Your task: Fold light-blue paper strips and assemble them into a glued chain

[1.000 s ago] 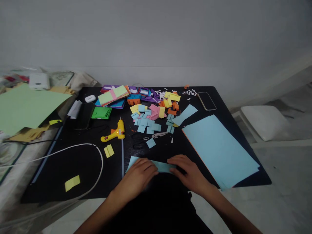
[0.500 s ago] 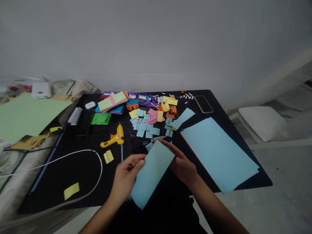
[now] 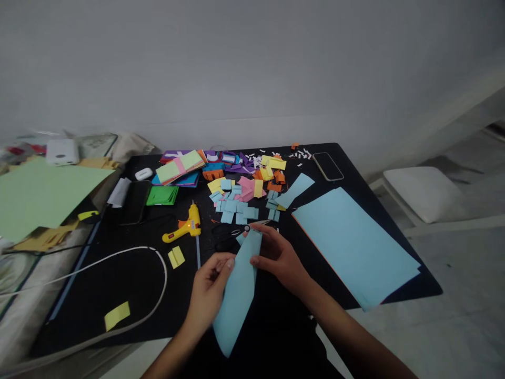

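Observation:
A light blue sheet of paper [image 3: 236, 300] is held between my two hands over the table's front edge, tilted and bent along its right side. My left hand [image 3: 211, 284] pinches its left edge, thumb on top. At the upper right, my right hand [image 3: 280, 258] grips the sheet between thumb and fingers. Scissors [image 3: 247, 228] lie just beyond the sheet, partly covered by it. Several small folded light blue paper pieces [image 3: 236, 205] are spread behind the scissors. A yellow glue gun [image 3: 189, 223] rests left of them.
Large blue sheets [image 3: 355, 247] lie at the right, a phone [image 3: 328, 166] behind them. Coloured paper stacks [image 3: 181, 166] and white scraps [image 3: 302, 154] line the back. A white cable [image 3: 163, 263] loops across the left. A white stool [image 3: 420, 192] stands at the right.
My right hand has moved its thumb onto the front of the sheet and turned the right side inward. The sheet now looks narrower and bent; its lower corner hangs lower.

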Motion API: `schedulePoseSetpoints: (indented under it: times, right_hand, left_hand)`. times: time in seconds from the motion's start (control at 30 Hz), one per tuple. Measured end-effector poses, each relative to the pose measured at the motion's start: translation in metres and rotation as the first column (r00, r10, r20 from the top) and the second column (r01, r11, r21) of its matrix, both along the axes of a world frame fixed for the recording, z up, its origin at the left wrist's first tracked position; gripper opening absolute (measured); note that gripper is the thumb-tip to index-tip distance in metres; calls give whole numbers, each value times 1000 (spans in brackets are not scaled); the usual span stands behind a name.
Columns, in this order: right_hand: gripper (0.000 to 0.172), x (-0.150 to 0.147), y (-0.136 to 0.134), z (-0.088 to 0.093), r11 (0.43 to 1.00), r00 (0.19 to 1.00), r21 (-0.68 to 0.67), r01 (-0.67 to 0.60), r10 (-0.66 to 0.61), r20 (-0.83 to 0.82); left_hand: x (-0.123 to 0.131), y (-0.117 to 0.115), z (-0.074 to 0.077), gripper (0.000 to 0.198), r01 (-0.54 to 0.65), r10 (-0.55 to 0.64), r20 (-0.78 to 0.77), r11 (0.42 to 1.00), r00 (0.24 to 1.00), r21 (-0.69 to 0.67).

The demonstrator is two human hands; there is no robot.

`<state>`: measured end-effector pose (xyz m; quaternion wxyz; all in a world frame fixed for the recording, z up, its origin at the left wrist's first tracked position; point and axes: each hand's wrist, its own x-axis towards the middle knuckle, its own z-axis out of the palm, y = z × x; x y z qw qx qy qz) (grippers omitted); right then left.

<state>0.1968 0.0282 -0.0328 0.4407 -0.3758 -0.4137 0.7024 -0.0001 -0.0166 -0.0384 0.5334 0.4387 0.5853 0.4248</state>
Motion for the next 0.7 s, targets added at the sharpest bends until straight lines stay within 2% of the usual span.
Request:
schedulePoseSetpoints:
  times: [0.17, 0.3, 0.43, 0.53, 0.6, 0.67, 0.7]
  right_hand:
    - [61, -6, -3, -2, 997, 991, 45, 70, -75, 115]
    - [50, -7, -1, -3, 989, 972, 76, 130, -143, 188]
    - [45, -2, 6, -1, 970, 952, 164, 180, -214, 220]
    - [37, 5, 12, 0, 977, 951, 165, 135, -174, 254]
    - [30, 8, 16, 0, 983, 949, 150, 104, -143, 282]
    - [28, 10, 19, 1, 986, 948, 148, 81, -122, 294]
    - [27, 11, 21, 2, 986, 948, 156, 66, -110, 299]
  left_hand:
    - [2, 1, 0, 33, 17, -22, 50, 996, 999, 88]
    - [4, 2, 1, 40, 29, -33, 101, 998, 994, 48]
    - [1, 2, 2, 44, -42, 42, 80, 999, 996, 9]
    - [-5, 2, 1, 44, -96, 96, 77, 995, 992, -5]
    - [-9, 4, -1, 37, -81, 80, 85, 997, 993, 11]
    - [-13, 9, -2, 28, -39, 32, 90, 996, 995, 80]
    - [-15, 12, -1, 32, -19, 9, 66, 990, 998, 142]
